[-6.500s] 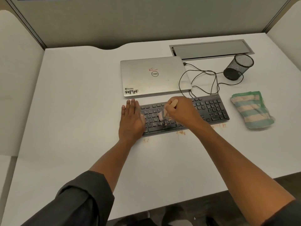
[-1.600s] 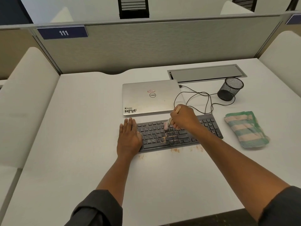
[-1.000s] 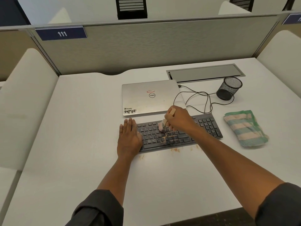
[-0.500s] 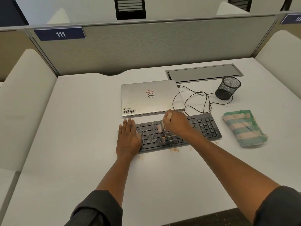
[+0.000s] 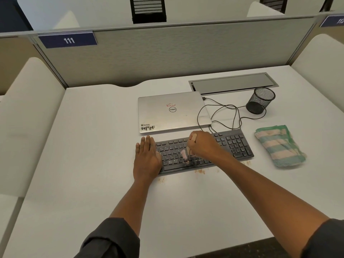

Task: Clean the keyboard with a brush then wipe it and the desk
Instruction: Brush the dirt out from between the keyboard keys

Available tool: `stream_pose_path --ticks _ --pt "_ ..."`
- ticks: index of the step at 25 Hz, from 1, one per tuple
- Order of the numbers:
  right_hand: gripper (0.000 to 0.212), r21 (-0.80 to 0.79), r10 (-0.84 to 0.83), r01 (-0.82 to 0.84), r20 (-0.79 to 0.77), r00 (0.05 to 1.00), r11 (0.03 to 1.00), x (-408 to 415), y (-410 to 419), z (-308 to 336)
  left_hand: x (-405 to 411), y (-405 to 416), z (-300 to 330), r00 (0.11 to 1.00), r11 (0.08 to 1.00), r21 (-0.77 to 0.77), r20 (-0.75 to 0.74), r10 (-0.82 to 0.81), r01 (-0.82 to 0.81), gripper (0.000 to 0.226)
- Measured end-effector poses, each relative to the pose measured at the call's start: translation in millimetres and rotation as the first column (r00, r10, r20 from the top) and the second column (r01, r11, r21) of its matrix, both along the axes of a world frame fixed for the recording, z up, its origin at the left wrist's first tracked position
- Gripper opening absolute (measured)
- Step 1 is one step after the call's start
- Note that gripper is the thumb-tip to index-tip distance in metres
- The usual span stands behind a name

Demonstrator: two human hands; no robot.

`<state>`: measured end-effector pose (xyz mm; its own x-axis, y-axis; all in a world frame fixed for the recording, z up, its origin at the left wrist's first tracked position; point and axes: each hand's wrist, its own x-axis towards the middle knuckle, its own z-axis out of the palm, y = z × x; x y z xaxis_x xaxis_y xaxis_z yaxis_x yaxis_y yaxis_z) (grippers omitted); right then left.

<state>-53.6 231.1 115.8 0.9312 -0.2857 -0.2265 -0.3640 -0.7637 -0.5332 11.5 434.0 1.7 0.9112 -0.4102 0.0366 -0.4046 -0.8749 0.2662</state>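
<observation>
White counter (image 5: pixel 93 146) inside a grey-panelled cubicle, its near edge cut off at the frame bottom. Black keyboard (image 5: pixel 229 146) lying flat at centre, left end hidden under the left hand (image 5: pixel 147 159), fingers straight and pressed flat. Right hand (image 5: pixel 202 144) curled round the brush (image 5: pixel 184 154): pale bristles blurred over the middle keys, wooden handle tip poking out above the knuckles, rest hidden. Since half a second ago, bristles lower on the keys, left hand unmoved. Orange-brown crumbs (image 5: pixel 200 171) just in front of the keyboard. Striped green terry cloth (image 5: pixel 279 146), folded and soft, right of the keyboard. Closed silver laptop (image 5: pixel 173 112) behind the keyboard; black mesh cup (image 5: pixel 260 100) further right.
</observation>
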Motion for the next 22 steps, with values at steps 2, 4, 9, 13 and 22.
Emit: stream_pose_path --ticks 2,4,9,13,22 --pt "0.027 0.016 0.004 -0.004 -0.056 0.998 1.000 -0.2 -3.3 1.6 -0.2 0.1 0.3 1.000 1.000 -0.007 0.002 0.003 -0.003 0.082" --pt "0.026 0.040 -0.006 0.007 -0.012 1.000 0.999 -0.5 -3.1 5.2 -0.2 0.2 0.0 1.000 1.000 -0.004 0.002 0.002 -0.002 0.082" --pt "0.015 0.106 0.043 -0.047 0.037 0.998 0.993 -6.6 16.1 3.7 -0.5 0.8 0.2 1.000 1.000 -0.004 -0.003 -0.002 0.002 0.084" --pt "0.011 -0.133 0.082 -0.084 -0.025 0.996 0.988 -5.8 10.2 5.9 -0.6 0.3 1.4 1.000 1.000 -0.009 -0.005 0.004 -0.004 0.085" --pt "0.014 0.022 0.040 -0.040 -0.028 0.999 0.999 -10.1 8.6 4.8 -0.8 -0.1 2.0 1.000 1.000 -0.016 -0.007 0.002 -0.002 0.086"
